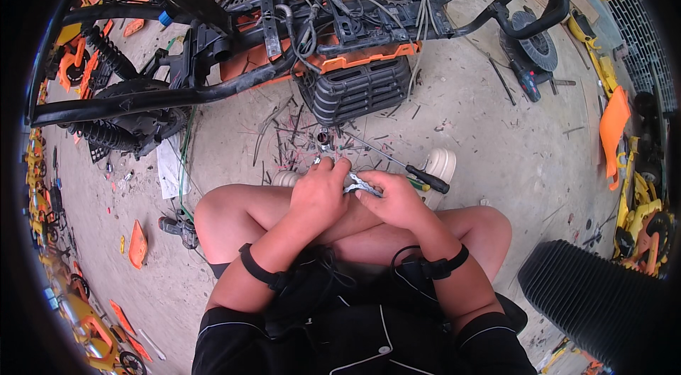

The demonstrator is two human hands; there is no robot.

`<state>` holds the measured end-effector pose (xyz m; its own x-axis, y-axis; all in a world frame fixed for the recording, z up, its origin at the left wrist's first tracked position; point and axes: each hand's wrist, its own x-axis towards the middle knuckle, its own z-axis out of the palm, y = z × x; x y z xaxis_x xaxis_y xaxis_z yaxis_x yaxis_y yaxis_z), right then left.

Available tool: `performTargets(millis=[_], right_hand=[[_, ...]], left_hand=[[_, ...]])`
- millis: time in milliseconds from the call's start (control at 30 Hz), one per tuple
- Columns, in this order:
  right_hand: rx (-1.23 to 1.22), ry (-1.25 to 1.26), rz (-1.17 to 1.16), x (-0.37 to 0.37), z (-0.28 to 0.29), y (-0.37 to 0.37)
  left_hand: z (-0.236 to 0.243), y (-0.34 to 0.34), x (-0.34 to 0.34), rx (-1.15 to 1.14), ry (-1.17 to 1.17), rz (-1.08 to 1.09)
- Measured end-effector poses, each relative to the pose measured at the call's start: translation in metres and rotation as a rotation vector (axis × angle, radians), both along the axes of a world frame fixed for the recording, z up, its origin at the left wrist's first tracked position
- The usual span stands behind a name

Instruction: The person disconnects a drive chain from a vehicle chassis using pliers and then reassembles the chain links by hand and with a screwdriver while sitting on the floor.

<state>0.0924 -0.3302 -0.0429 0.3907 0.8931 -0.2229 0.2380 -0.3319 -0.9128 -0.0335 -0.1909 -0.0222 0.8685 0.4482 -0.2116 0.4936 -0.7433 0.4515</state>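
Pinching narrowly, the right hand [394, 198] is holding what looks like a short silvery chain [363, 184] between thumb and fingers in the head view, while the left hand [318, 194] is curling just beside it; whether its hidden fingertips are gripping the same piece cannot be told. With so small a hold, the links could be slipping loose if the pinch slackens, perhaps dropping among the dark scraps [289, 140] and getting lost; folding links could also be nipping bare skin. The chain is lying between both hands, extending from the right thumb toward the left fingers, while a screwdriver [427, 178] is resting nearby.
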Motion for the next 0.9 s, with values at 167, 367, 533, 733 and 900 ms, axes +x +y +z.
performTargets(millis=[167,367,533,733,900], right_hand=[[-0.014,-0.07,0.017,0.001,-0.001,0.002],[-0.072,-0.19,0.079,0.005,-0.004,-0.001],[-0.125,-0.261,0.091,0.005,-0.007,-0.002],[-0.123,-0.254,0.024,0.004,-0.01,-0.002],[-0.042,-0.268,-0.03,0.006,-0.008,0.0]], left_hand=[[-0.003,0.003,-0.001,0.041,-0.001,0.025],[-0.005,0.002,-0.002,0.068,-0.014,0.041],[-0.008,0.003,-0.003,0.072,-0.028,0.051],[-0.003,0.003,-0.002,0.013,-0.06,0.083],[-0.001,0.002,-0.001,-0.024,-0.091,0.105]])
